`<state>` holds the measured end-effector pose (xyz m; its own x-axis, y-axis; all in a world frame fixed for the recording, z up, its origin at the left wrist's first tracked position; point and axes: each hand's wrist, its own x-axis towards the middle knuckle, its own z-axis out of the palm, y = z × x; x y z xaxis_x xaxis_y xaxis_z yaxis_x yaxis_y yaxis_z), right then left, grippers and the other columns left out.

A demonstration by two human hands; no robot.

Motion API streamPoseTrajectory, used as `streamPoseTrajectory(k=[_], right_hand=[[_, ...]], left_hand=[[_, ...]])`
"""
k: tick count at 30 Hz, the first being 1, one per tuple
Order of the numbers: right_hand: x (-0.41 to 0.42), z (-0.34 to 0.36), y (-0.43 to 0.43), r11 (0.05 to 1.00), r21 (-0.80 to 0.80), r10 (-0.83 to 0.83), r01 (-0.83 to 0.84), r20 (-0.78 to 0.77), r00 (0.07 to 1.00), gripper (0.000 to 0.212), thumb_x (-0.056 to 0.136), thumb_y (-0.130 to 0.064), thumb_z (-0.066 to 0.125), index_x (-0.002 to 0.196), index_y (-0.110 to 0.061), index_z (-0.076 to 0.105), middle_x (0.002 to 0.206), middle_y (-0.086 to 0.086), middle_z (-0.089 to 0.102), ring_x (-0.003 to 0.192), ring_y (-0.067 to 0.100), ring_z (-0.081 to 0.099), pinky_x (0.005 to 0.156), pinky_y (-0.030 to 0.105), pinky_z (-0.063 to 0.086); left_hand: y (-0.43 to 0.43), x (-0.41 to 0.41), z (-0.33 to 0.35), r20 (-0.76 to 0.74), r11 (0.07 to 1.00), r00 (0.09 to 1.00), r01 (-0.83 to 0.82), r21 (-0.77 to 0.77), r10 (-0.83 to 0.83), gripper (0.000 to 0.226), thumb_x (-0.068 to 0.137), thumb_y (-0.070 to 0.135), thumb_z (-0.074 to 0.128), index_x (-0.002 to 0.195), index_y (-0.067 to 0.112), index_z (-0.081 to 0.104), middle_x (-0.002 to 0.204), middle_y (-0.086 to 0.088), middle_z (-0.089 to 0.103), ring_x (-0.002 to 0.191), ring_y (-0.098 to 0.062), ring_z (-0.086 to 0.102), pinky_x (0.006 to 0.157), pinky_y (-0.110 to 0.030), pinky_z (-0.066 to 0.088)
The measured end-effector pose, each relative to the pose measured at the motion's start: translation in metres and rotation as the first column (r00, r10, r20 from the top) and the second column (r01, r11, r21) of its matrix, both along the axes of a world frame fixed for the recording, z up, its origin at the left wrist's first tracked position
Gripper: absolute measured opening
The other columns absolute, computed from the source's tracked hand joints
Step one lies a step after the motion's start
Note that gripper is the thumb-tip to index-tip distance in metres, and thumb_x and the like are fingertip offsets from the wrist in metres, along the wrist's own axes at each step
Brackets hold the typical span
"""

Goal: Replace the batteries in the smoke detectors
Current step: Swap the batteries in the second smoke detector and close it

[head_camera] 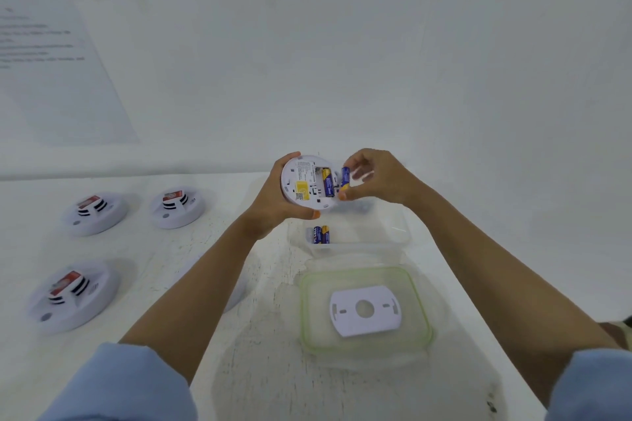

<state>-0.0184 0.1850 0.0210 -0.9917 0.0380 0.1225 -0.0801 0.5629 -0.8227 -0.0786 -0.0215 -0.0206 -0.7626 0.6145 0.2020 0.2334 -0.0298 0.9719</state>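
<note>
A white surface [260,379] stood against a paper-hung wall, and a battery was going into a smoke detector.
Three closed detectors [95,212] lay at the left. The left hand [273,196] gripped the open smoke detector [304,181] back-up above the surface, one seated battery [327,185] in its bay. The right hand [379,178] pinched a second battery [344,178] in its fingers [359,176] just beside the empty slot. I'd match the polarity marks, seat the spring end first, then press flat. Two spare batteries [320,234] waited in a clear tub [393,232].
</note>
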Motion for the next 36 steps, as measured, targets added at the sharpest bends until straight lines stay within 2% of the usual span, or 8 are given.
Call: streamPoseTrajectory(k=[4, 7, 12, 16, 19, 21, 24, 36], right_hand=[[0.002, -0.014, -0.007, 0.973, 0.207, 0.038, -0.105, 0.306, 0.951, 0.045, 0.055, -0.011, 0.088, 0.09, -0.011, 0.059, 0.077, 0.0, 0.064, 0.069, 0.015, 0.059, 0.073, 0.029, 0.05], [-0.001, -0.029, -0.022, 0.892, 0.411, 0.027, -0.187, 0.364, 0.931, 0.047, 0.063, -0.016, 0.084, 0.102, -0.008, 0.06, 0.085, 0.001, 0.062, 0.078, 0.015, 0.056, 0.071, 0.023, 0.046], [0.0, -0.037, -0.026, 0.932, 0.305, 0.059, -0.197, 0.407, 0.911, 0.049, 0.073, -0.017, 0.077, 0.115, -0.005, 0.055, 0.091, 0.006, 0.063, 0.079, 0.017, 0.057, 0.069, 0.022, 0.045], [0.001, -0.014, -0.016, 0.982, 0.182, -0.072, 0.044, 0.154, 0.985, 0.011, 0.085, -0.013, 0.064, 0.095, -0.012, 0.059, 0.073, 0.001, 0.059, 0.051, 0.009, 0.058, 0.053, 0.018, 0.044], [0.0, -0.001, -0.025, 0.99, 0.042, -0.131, 0.133, -0.055, 0.99, 0.008, 0.089, -0.016, 0.056, 0.096, -0.014, 0.059, 0.078, 0.0, 0.058, 0.061, 0.013, 0.058, 0.059, 0.025, 0.046], [-0.003, -0.002, -0.037, 0.99, 0.113, -0.075, 0.083, -0.073, 0.995, 0.011, 0.089, -0.021, 0.056, 0.099, -0.015, 0.056, 0.088, 0.004, 0.054, 0.075, 0.019, 0.054, 0.063, 0.024, 0.043], [-0.007, -0.007, -0.045, 0.974, 0.2, -0.079, 0.102, -0.117, 0.99, 0.017, 0.084, -0.019, 0.061, 0.091, -0.018, 0.046, 0.089, 0.006, 0.048, 0.071, 0.015, 0.044, 0.057, 0.02, 0.034], [-0.013, -0.008, -0.046, 0.977, 0.088, -0.181, 0.195, -0.152, 0.972, 0.034, 0.07, -0.012, 0.072, 0.069, -0.019, 0.039, 0.077, 0.003, 0.048, 0.064, 0.012, 0.04, 0.054, 0.02, 0.034]], left_hand=[[-0.007, -0.002, -0.001, -0.017, 0.999, 0.999, -0.041, 0.004, 0.041, 0.098, 0.047, 0.0, 0.078, 0.129, 0.027, 0.031, 0.125, 0.008, 0.046, 0.118, -0.016, 0.048, 0.082, -0.026, 0.056], [-0.007, 0.0, -0.002, -0.018, 0.999, 0.999, -0.044, 0.003, 0.044, 0.098, 0.047, 0.0, 0.078, 0.129, 0.028, 0.031, 0.125, 0.009, 0.046, 0.12, -0.018, 0.047, 0.084, -0.026, 0.055], [-0.008, 0.003, -0.004, -0.014, 0.999, 0.999, -0.042, -0.003, 0.042, 0.099, 0.048, 0.0, 0.078, 0.131, 0.026, 0.03, 0.123, 0.012, 0.046, 0.119, -0.017, 0.047, 0.084, -0.025, 0.055], [-0.011, 0.003, -0.005, 0.001, 0.999, 0.999, -0.036, 0.007, 0.036, 0.1, 0.048, -0.002, 0.078, 0.131, 0.027, 0.03, 0.126, 0.008, 0.045, 0.119, -0.017, 0.047, 0.082, -0.025, 0.055], [-0.008, 0.004, -0.004, -0.01, 0.999, 0.999, -0.03, 0.01, 0.03, 0.1, 0.047, -0.001, 0.078, 0.131, 0.028, 0.03, 0.127, 0.005, 0.045, 0.12, -0.018, 0.047, 0.082, -0.027, 0.056], [-0.005, 0.005, -0.002, -0.019, 1.0, 0.999, -0.026, 0.013, 0.026, 0.101, 0.047, -0.002, 0.078, 0.131, 0.027, 0.029, 0.126, 0.004, 0.045, 0.119, -0.019, 0.048, 0.082, -0.028, 0.056], [-0.001, 0.008, -0.001, -0.015, 0.999, 1.0, -0.017, 0.032, 0.018, 0.103, 0.048, -0.004, 0.077, 0.134, 0.025, 0.028, 0.13, -0.001, 0.044, 0.119, -0.021, 0.049, 0.081, -0.028, 0.056], [0.004, 0.011, -0.005, -0.049, 1.0, 0.998, -0.027, 0.012, 0.027, 0.103, 0.048, -0.006, 0.077, 0.134, 0.02, 0.028, 0.124, 0.006, 0.048, 0.111, -0.009, 0.053, 0.078, -0.02, 0.053]])
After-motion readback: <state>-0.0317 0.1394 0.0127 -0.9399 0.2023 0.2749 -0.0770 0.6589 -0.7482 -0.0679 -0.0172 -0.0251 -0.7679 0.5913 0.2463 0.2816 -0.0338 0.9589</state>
